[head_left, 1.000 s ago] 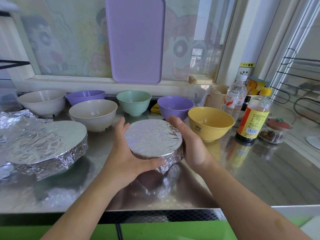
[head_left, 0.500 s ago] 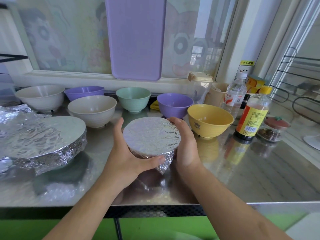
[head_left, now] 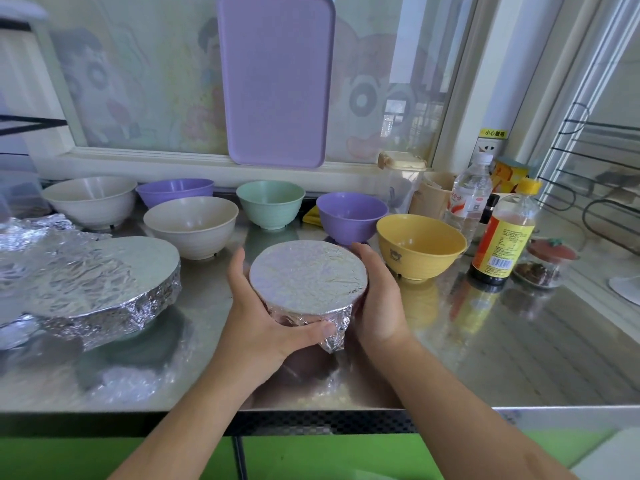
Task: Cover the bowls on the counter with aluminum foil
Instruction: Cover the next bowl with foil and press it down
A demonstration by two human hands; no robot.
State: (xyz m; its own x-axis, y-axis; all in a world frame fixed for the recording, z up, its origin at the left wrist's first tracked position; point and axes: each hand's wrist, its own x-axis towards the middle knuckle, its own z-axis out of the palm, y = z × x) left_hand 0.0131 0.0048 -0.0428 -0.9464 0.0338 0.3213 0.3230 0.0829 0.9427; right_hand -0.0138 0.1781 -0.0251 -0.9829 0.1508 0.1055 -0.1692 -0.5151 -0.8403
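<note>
Both hands have drawn the foil-covered bowl (head_left: 307,280) slightly nearer on the surface (head_left: 485,358); left hand (head_left: 258,327) and right hand (head_left: 379,299) curl their fingers around its sides, crimping foil; next, probably the yellow bowl (head_left: 420,245) beyond the right fingertips.

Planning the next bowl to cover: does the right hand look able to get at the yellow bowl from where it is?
Probably yes. The yellow bowl stands uncovered just beside the right hand, nothing between them, but that hand now grips the foil-covered bowl.
</note>
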